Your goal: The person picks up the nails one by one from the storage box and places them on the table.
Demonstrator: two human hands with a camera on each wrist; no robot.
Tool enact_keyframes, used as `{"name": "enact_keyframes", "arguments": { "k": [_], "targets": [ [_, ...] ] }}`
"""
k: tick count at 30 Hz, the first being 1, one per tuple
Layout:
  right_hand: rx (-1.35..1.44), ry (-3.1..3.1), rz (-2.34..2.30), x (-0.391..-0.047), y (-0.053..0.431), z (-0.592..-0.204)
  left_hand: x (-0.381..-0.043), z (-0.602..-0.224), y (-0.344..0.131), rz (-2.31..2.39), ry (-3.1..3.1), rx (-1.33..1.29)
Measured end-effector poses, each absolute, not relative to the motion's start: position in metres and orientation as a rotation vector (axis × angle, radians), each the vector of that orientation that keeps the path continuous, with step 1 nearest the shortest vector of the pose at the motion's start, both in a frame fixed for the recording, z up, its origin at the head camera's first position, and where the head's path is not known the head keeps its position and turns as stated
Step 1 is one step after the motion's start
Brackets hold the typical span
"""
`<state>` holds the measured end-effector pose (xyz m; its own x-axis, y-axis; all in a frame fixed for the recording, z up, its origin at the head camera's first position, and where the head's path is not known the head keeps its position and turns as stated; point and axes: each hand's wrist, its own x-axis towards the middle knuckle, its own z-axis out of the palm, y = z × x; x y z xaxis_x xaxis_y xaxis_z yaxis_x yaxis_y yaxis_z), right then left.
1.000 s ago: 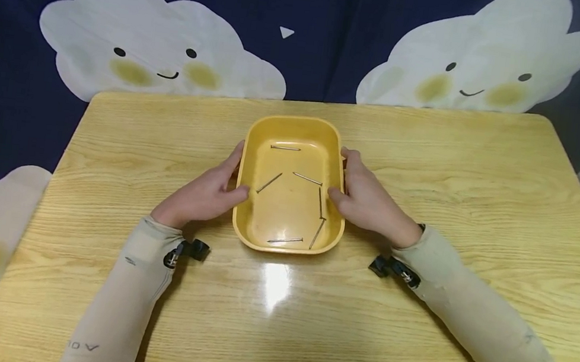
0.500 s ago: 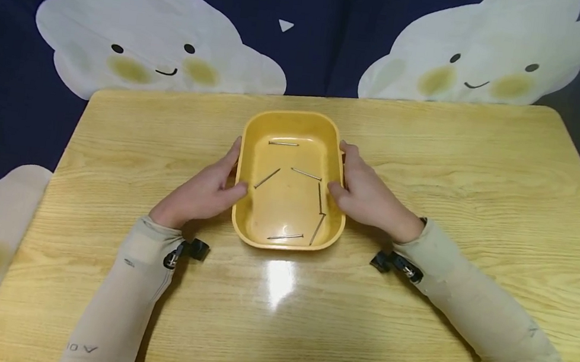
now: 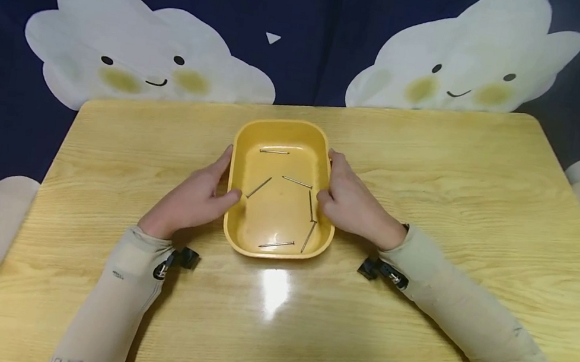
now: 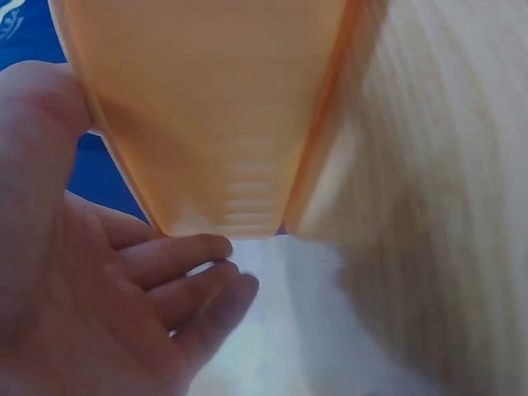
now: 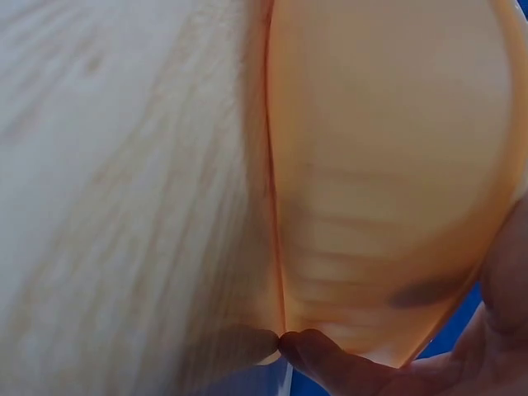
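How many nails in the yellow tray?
6. In the yellow tray: far-end nail, left-side nail, centre-right nail, near-end nail; down the right side, roughly end to end, farther nail and nearer nail. None looks hidden.

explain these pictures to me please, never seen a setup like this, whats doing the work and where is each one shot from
There is no machine here, just a person's bare left hand and right hand. The wide view comes from a camera worn on the head, looking forward and down; the close-ups come from one camera on each wrist. On the table is a yellow tray with six nails lying inside. The two hands hold it from opposite sides.
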<state>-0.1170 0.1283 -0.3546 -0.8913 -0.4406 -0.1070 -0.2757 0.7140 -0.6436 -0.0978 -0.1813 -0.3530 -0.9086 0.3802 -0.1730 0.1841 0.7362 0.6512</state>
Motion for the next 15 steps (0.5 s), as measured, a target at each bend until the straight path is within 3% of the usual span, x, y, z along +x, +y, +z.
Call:
{"name": "enact_keyframes", "arguments": {
  "k": [15],
  "targets": [
    [-0.528,2.671,-1.009,-0.116,0.124,-0.355,-0.106,-0.345,-0.163,0.77,2.946,0.245]
  ]
}}
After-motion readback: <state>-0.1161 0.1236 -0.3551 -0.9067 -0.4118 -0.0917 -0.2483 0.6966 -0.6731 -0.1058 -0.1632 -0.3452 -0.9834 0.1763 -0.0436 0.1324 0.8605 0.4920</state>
